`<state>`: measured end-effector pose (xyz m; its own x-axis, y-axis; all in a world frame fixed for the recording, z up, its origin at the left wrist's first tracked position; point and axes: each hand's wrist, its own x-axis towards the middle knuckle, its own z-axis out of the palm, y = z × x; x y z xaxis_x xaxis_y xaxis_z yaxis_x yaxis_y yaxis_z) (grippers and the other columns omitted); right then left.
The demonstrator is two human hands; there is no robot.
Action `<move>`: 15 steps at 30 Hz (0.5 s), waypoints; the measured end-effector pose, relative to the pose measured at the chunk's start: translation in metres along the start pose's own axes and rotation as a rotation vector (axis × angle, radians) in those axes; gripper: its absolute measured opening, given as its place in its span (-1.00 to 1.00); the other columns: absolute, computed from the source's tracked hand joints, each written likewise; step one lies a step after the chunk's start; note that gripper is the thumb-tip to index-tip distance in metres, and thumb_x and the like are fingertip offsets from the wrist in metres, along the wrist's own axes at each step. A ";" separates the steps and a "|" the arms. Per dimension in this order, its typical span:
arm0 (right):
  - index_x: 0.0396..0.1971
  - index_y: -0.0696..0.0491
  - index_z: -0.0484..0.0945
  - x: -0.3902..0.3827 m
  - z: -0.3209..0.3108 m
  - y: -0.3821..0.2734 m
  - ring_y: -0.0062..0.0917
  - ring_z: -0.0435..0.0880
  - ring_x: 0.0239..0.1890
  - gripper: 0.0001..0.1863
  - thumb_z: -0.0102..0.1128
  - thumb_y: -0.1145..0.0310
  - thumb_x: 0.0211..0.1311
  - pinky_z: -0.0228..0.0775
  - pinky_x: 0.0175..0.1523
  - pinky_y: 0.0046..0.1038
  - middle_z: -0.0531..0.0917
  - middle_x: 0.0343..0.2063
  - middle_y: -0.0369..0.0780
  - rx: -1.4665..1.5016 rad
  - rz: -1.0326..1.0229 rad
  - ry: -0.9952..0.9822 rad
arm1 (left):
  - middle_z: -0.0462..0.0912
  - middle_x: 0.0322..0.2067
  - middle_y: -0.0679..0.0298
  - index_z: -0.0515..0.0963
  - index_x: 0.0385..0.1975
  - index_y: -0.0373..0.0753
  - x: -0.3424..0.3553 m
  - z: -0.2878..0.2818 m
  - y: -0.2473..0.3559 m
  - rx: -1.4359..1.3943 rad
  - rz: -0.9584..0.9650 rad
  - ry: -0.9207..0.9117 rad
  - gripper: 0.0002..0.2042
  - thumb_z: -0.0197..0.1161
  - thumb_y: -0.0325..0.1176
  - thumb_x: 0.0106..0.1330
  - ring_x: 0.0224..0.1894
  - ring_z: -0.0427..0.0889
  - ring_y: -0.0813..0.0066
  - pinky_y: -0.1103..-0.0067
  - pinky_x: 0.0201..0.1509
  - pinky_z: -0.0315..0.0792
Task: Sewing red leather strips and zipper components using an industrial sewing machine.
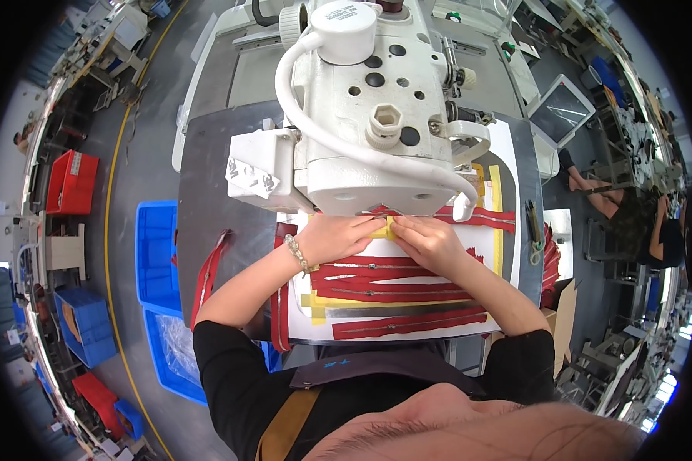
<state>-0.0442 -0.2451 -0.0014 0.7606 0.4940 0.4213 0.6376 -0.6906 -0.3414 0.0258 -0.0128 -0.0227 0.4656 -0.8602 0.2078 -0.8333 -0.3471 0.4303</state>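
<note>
Can't see under the sewing machine (377,173) from here, its far end cut off; what left hand (342,237) and right hand (429,243) pinch, too small to tell; red zippers (384,293) part-hidden by right forearm (507,300); far-right worker (673,237) dim.

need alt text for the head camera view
A person's left hand and right hand meet at a small yellow piece before a large white machine. Red zipper strips lie across the tabletop, with scissors to the right and blue bins to the left.
</note>
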 end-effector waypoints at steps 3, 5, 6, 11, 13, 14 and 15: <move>-0.25 0.17 0.58 0.001 0.001 -0.001 -0.35 0.70 -0.24 -0.71 0.33 0.42 0.00 0.57 -0.16 -0.41 0.66 -0.15 -0.11 0.006 0.027 0.007 | 0.59 -0.06 0.43 0.43 0.04 -0.02 0.005 -0.007 0.002 0.003 0.037 -0.011 -0.66 0.13 -0.24 0.26 -0.27 0.66 0.44 0.53 -0.41 0.55; -0.22 0.16 0.57 0.002 0.000 -0.004 -0.35 0.70 -0.26 -0.68 0.35 0.39 -0.02 0.57 -0.18 -0.42 0.65 -0.14 -0.11 -0.003 0.037 0.002 | 0.59 -0.02 0.35 0.46 0.06 -0.07 0.007 -0.010 0.004 -0.048 0.051 -0.018 -0.62 0.21 -0.30 0.20 -0.05 0.62 0.42 0.52 -0.08 0.54; -0.21 0.16 0.57 0.002 0.000 -0.005 -0.35 0.71 -0.27 -0.66 0.35 0.39 -0.02 0.58 -0.19 -0.43 0.65 -0.13 -0.10 0.003 0.078 -0.025 | 0.59 -0.02 0.35 0.46 0.06 -0.07 0.007 -0.012 0.005 -0.046 0.053 -0.018 -0.62 0.21 -0.30 0.20 -0.05 0.62 0.42 0.52 -0.08 0.54; -0.17 0.16 0.56 0.011 -0.001 -0.018 -0.34 0.71 -0.29 -0.62 0.36 0.37 -0.03 0.59 -0.24 -0.46 0.63 -0.09 -0.10 0.006 0.210 -0.114 | 0.57 0.02 0.35 0.47 0.06 -0.07 0.003 -0.016 0.002 -0.001 0.046 -0.047 -0.62 0.22 -0.29 0.20 -0.01 0.59 0.40 0.50 -0.03 0.51; -0.14 0.17 0.56 0.011 0.003 -0.020 -0.32 0.71 -0.29 -0.61 0.34 0.37 -0.01 0.60 -0.24 -0.47 0.61 -0.07 -0.07 -0.056 0.213 -0.096 | 0.56 0.03 0.38 0.48 0.04 -0.07 0.001 -0.016 0.003 0.045 0.001 -0.099 -0.64 0.22 -0.27 0.21 0.01 0.57 0.43 0.51 -0.03 0.50; -0.14 0.17 0.56 0.012 0.005 -0.022 -0.32 0.71 -0.29 -0.61 0.34 0.37 -0.01 0.60 -0.24 -0.47 0.61 -0.07 -0.07 -0.056 0.212 -0.097 | 0.55 0.04 0.42 0.45 0.03 -0.06 0.001 -0.016 0.001 0.034 0.009 -0.114 -0.65 0.19 -0.24 0.23 -0.10 0.60 0.40 0.47 -0.12 0.49; -0.13 0.20 0.56 0.012 0.008 -0.024 -0.31 0.71 -0.27 -0.62 0.29 0.40 0.01 0.60 -0.20 -0.47 0.61 -0.07 -0.03 -0.094 0.214 -0.101 | 0.53 0.05 0.46 0.42 0.02 -0.06 0.001 -0.017 0.000 0.023 0.017 -0.129 -0.66 0.16 -0.21 0.26 -0.21 0.63 0.38 0.44 -0.22 0.47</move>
<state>-0.0490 -0.2184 0.0048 0.8884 0.3786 0.2597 0.4503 -0.8288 -0.3321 0.0314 -0.0076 -0.0078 0.4100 -0.9066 0.0998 -0.8482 -0.3388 0.4071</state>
